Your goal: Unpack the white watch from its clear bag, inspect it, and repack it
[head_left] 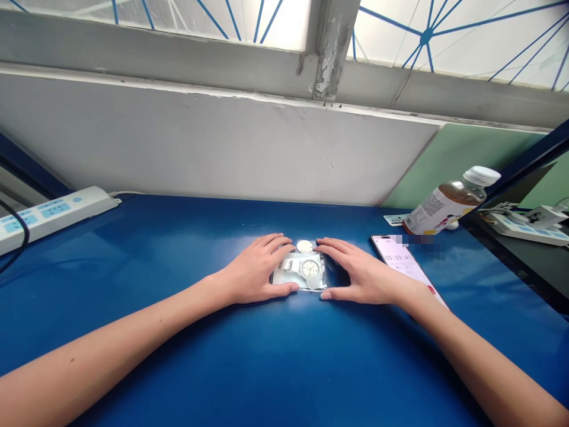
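Flat on the blue table lies a wristwatch [310,268] with a round pale dial, inside a clear plastic bag [291,277]. A small white disc [304,246] is at the bag's far edge, and a pale round piece [313,281] covers part of the near side of the watch. My left hand [262,270] rests around the bag's left end, fingers stretched out and the thumb along its near edge. On the other side, my right hand [355,271] curves around the right end with thumb and fingers apart, fingertips near the white disc. Neither hand grips anything.
Right of my right hand lies a phone [411,261] with a running timer, partly under my forearm. Behind it are a drink bottle [448,204] and a small card [395,220]. Power strips stand at the left [57,210] and far right [528,228]. A wall [213,142] borders the table's back.
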A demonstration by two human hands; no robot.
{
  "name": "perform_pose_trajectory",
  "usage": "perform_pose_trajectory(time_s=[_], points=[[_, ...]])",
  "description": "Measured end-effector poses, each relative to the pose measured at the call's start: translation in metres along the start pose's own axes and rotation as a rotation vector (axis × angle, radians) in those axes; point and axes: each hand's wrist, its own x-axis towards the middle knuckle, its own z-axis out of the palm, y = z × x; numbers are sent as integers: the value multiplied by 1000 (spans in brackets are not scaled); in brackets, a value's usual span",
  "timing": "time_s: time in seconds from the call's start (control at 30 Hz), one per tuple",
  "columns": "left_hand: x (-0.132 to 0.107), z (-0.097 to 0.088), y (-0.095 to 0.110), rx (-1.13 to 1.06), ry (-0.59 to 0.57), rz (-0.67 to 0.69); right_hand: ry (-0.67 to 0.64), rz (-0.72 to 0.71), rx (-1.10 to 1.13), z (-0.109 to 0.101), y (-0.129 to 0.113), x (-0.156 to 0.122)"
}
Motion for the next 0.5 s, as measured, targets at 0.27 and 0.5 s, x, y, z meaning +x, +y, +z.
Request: perform_pose_trajectory(time_s=[0.27, 0.5], points=[[0, 1, -1, -4, 8, 9, -7, 1, -12, 0, 1, 0], [0, -1, 0, 10, -7, 1, -12, 11, -8, -1, -1, 0]])
